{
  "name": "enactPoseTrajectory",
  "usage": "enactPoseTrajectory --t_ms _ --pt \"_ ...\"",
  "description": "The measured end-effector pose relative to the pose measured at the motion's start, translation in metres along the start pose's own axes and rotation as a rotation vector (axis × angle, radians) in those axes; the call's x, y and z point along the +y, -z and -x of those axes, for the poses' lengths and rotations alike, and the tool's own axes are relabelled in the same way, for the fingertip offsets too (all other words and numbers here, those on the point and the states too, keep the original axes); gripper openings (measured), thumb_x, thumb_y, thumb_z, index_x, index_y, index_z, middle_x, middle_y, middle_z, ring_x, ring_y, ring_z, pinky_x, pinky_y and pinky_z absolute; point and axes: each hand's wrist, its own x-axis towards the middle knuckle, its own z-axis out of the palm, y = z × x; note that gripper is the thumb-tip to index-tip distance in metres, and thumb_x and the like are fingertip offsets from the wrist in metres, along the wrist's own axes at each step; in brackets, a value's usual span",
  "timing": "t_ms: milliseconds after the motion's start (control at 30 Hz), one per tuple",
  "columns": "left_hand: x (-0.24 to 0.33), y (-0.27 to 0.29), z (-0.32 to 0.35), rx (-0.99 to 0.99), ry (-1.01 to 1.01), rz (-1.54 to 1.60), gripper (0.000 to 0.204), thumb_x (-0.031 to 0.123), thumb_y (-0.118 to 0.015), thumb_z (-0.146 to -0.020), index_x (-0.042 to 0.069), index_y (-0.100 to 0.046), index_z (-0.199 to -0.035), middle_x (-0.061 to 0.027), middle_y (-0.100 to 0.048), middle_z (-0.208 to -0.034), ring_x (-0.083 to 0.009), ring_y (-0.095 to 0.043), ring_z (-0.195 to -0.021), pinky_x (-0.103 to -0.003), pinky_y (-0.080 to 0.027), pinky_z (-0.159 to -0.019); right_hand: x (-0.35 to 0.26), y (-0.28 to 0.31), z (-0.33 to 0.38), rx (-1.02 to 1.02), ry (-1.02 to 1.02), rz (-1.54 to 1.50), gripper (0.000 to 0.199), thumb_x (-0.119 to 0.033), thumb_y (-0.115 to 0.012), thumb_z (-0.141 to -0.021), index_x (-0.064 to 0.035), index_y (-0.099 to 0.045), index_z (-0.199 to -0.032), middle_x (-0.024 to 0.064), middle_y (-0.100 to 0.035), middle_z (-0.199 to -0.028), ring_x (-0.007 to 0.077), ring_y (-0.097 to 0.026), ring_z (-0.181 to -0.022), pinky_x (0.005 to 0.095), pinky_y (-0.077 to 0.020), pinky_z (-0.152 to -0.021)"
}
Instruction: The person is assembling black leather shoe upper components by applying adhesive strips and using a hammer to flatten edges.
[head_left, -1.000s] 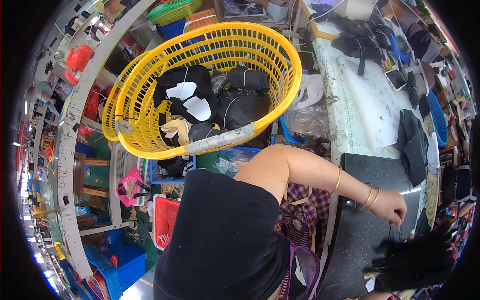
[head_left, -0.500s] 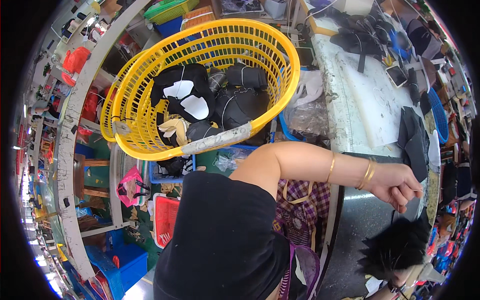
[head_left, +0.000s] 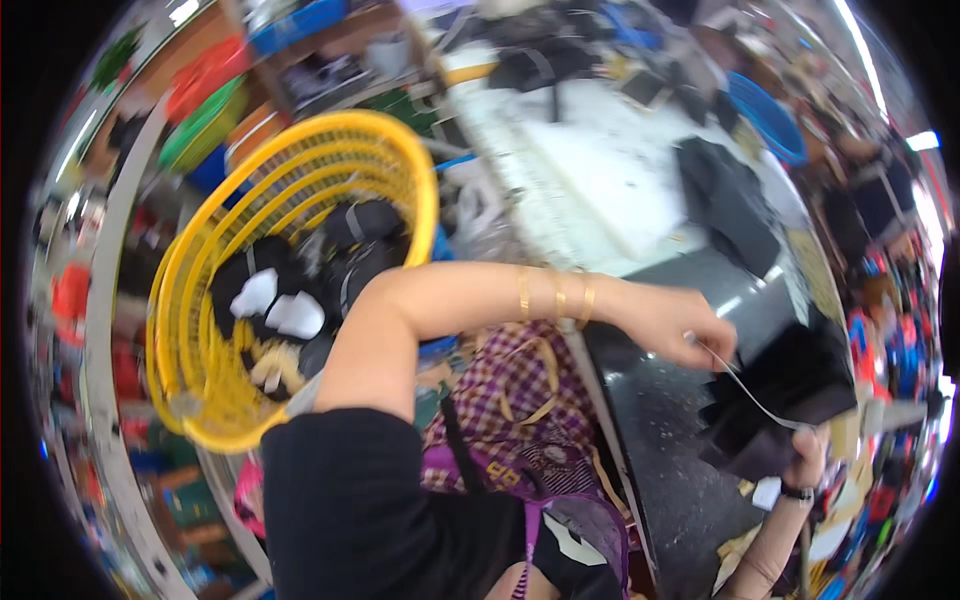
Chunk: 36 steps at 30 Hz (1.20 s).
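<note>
My left hand (head_left: 682,328), on a bare forearm with gold bangles, is closed in a pinch on a thin white cord (head_left: 748,394). The cord runs slackly down to my right hand (head_left: 808,458), which wears a dark wristwatch. That hand is closed at the lower edge of a bundle of black fabric-like pieces (head_left: 772,385), gripping it; its fingers are partly hidden. Fanned in layers, the bundle is above the dark worktop (head_left: 640,440). Motion blurs the pieces' exact shape.
A yellow basket (head_left: 428,190) with black bundles and white pieces stands left of my left arm. Beyond the hands are a pale cutting board (head_left: 600,180) and more black pieces (head_left: 728,205). A purple checked cloth (head_left: 500,385) hangs by the worktop's near edge.
The view has turned, so basket and worktop appear further left. My right hand has lifted the black bundle into fuller view. The white cord now shows clearly between my hands.
</note>
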Motion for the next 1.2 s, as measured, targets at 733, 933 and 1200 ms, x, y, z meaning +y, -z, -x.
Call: enactPoseTrajectory --t_ms 733,933,1200 --pt "-0.112 0.255 0.085 0.740 0.880 -0.657 0.069 0.046 -0.072 -0.075 -0.010 -0.055 -0.111 -0.0175 -0.066 -0.097 -0.0287 -0.064 -0.092 -0.039 -0.049 -0.084 -0.018 -0.041 -0.055 -0.266 -0.362 -0.028 0.032 -0.022 -0.059 -0.091 0.0021 -0.057 -0.112 0.0135 -0.063 -0.108 0.0193 -0.064 -0.092 0.0293 -0.0498 -0.084" --pt "-0.075 0.168 -0.020 0.486 0.370 -1.563 0.054 0.015 -0.073 -0.073 0.008 -0.052 -0.122 -0.0104 -0.053 -0.122 -0.0314 -0.053 -0.107 -0.039 -0.044 -0.087 -0.008 -0.014 -0.050 -0.140 -0.103 0.534 0.025 -0.018 -0.063 -0.086 0.0007 -0.061 -0.102 0.0118 -0.066 -0.095 0.0184 -0.064 -0.083 0.0282 -0.0496 -0.076" --pt "-0.122 0.078 -0.110 0.176 0.295 -1.149 0.047 0.024 -0.073 -0.073 0.004 -0.058 -0.114 -0.0120 -0.058 -0.111 -0.0318 -0.053 -0.103 -0.040 -0.046 -0.088 0.014 0.011 -0.085 0.033 0.091 1.306 0.044 -0.031 -0.079 -0.068 0.0022 -0.060 -0.089 0.0188 -0.065 -0.088 0.0345 -0.063 -0.086 0.0396 -0.0485 -0.076"
